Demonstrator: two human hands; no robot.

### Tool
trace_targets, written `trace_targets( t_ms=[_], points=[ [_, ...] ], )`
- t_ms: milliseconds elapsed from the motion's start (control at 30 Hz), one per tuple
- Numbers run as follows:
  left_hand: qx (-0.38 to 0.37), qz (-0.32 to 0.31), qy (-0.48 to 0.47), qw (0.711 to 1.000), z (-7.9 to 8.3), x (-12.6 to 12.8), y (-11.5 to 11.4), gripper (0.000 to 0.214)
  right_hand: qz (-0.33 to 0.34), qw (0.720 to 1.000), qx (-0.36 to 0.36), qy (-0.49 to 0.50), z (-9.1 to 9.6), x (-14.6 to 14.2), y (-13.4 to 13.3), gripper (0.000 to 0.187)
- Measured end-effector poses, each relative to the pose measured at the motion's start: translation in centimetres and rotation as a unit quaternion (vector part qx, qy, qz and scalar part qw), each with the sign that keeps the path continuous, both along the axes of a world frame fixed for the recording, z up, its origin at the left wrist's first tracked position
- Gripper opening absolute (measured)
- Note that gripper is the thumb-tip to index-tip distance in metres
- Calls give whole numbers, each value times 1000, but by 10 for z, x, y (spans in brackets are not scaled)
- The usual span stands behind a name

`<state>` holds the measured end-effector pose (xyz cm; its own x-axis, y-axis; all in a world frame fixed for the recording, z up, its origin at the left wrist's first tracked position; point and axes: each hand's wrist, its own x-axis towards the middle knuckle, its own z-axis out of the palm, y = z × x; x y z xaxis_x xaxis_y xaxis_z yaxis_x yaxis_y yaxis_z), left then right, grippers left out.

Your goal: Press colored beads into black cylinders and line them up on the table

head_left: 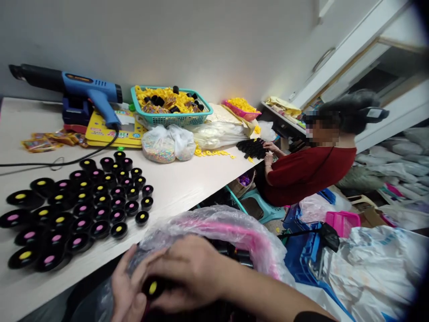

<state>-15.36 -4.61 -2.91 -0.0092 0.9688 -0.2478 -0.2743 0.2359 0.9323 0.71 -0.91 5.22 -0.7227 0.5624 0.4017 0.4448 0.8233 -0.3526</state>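
Observation:
Low in the head view, my left hand [125, 286] and my right hand [191, 268] come together over a plastic-lined pink container [241, 235]. Between them is a black round piece with a yellow dot [153, 288]. My right fingers are bent round it, and my left thumb and fingers close on its left side; part of the piece is hidden by the hands. More dark pieces [243, 256] lie inside the liner. On the table to the left, several black round pieces [100, 201] stand in rows, each with a yellow or pink dot on top.
A blue heat gun [94, 89] rests at the back left, its cord crossing the table [187, 183]. Behind are a teal basket [174, 118] of yellow and black parts and a bag of colourful beads [161, 145]. A person in red [315, 174] works at the far end.

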Motion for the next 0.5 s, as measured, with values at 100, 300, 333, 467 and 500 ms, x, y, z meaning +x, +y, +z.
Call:
trace_targets(
  t_ms=[100,300,333,467,500],
  points=[
    [-40,-6,27,999,5,-14,-2,58,-175,983,-50,35,20,13,34,37],
    [-4,-157,189,969,18,-20,-20,35,-368,895,-243,-72,-37,27,136,36],
    [22,-192,226,955,16,-18,-22,32,-358,894,-258,-76,-44,25,143,38],
    [127,-355,337,862,2,-11,-27,31,-339,923,-182,-22,-22,19,118,41],
    [134,-391,368,833,0,-10,-27,32,-326,935,-140,4,-10,19,100,35]
  ],
)
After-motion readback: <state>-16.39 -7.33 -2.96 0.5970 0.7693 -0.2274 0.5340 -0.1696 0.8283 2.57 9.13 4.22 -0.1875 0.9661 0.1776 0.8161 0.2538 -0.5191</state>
